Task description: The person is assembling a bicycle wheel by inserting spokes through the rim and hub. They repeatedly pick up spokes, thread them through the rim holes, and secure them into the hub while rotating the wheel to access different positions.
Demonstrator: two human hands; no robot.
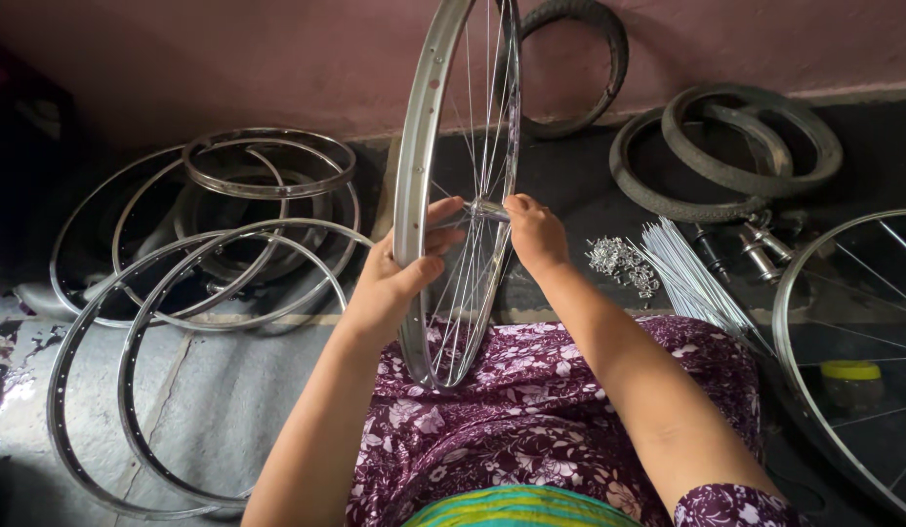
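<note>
Item: spoked wheel (451, 146), upright on my lap. My left hand (399, 278) has its fingers closed round the rim; my right hand (533, 229) pinches the hub (487, 209). Many spokes fitted; loose spokes (689, 278), nipples (622, 263) and bare rims (194, 283) remain on the floor.

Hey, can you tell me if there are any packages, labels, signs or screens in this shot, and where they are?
No labels, signs or screens in view.
Small container: far right, behind the spokes of the wheel on the floor; round, dark body, yellow lid.
</note>
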